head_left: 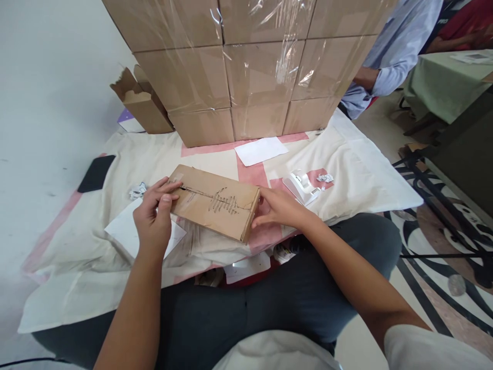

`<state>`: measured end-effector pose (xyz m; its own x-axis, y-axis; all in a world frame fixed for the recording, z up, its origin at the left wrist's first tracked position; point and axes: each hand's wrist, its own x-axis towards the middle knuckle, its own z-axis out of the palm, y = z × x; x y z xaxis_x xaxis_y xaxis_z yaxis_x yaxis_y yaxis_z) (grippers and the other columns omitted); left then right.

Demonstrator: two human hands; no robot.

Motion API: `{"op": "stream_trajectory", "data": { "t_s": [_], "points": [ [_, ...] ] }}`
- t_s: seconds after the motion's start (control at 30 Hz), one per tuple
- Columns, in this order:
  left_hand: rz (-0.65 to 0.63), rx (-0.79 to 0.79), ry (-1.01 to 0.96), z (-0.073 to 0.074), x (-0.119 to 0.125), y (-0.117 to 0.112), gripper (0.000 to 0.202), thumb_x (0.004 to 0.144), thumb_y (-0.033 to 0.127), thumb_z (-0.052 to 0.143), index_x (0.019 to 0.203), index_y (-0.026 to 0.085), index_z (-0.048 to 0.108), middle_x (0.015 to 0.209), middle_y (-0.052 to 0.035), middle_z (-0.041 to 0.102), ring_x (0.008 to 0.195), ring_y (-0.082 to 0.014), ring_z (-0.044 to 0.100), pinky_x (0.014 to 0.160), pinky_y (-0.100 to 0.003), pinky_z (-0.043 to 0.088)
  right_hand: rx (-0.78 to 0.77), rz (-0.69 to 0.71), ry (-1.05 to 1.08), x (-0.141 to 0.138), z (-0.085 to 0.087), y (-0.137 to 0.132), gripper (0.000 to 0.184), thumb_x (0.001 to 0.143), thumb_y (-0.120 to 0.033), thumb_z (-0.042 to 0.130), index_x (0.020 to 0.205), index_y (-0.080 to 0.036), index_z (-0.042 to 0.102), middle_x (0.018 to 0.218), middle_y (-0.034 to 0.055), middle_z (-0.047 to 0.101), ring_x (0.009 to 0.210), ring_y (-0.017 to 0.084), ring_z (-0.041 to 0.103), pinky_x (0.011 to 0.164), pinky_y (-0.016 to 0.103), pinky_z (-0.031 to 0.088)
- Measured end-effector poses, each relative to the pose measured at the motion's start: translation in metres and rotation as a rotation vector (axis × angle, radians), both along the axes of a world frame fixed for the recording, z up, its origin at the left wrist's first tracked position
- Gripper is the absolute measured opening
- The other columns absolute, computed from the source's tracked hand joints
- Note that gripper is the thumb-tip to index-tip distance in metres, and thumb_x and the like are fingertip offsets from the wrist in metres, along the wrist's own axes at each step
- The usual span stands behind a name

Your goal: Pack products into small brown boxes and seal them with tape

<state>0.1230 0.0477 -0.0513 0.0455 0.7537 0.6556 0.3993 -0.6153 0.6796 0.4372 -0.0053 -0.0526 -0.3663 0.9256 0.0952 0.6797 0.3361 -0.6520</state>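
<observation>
A flat brown cardboard box (208, 198) is tilted in front of me, just above the cloth. Torn, ribbed marks and a ragged slit run along its upper face. My left hand (156, 210) grips its left end, fingers over the top face near the slit and thumb beside them. At the other end, my right hand (279, 208) holds the short side, with thumb and fingers around the edge. A white sheet of paper (125, 228) lies partly under my left arm. The white tape dispenser (301, 186) stands right of the box.
Behind rises a stack of plastic-wrapped cartons (262, 77). An open carton (144, 105) stands left of it. Crumpled paper (325, 178), another sheet (261, 150) and a black flat object (97, 173) lie on the cloth-covered table (154, 154). A person in a blue sleeve (400, 56) is at the back right.
</observation>
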Motion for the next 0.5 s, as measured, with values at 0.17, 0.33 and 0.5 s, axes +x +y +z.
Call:
{"op": "stream_trajectory", "data": {
  "t_s": [0.17, 0.33, 0.5],
  "points": [
    [0.019, -0.005, -0.023, 0.0, 0.004, -0.001, 0.024, 0.1, 0.031, 0.054, 0.082, 0.02, 0.067, 0.109, -0.0093, 0.079, 0.128, -0.027, 0.064, 0.115, -0.054, 0.045, 0.078, -0.037, 0.069, -0.012, 0.003, -0.009, 0.133, 0.056, -0.061, 0.093, 0.161, -0.024, 0.021, 0.137, 0.0196, 0.06, 0.118, 0.04, 0.063, 0.092, 0.047, 0.051],
    [0.136, 0.069, -0.097, -0.001, 0.018, -0.008, 0.023, 0.098, 0.034, 0.055, 0.083, 0.022, 0.067, 0.103, -0.0065, 0.079, 0.122, -0.0305, 0.068, 0.112, -0.058, 0.046, 0.317, 0.1, 0.165, -0.027, 0.012, -0.025, 0.124, 0.063, -0.063, 0.088, 0.161, -0.027, 0.021, 0.158, 0.0207, 0.036, 0.147, 0.037, 0.037, 0.112, 0.049, 0.044],
    [0.124, 0.032, -0.061, -0.004, 0.02, -0.014, 0.021, 0.097, 0.034, 0.052, 0.094, 0.028, 0.072, 0.113, -0.0056, 0.077, 0.125, -0.0306, 0.065, 0.117, -0.059, 0.041, 0.366, 0.034, 0.088, -0.036, 0.012, -0.035, 0.096, 0.068, -0.057, 0.083, 0.15, -0.026, 0.044, 0.158, 0.0196, 0.031, 0.148, 0.037, 0.034, 0.115, 0.049, 0.042]
  ]
}}
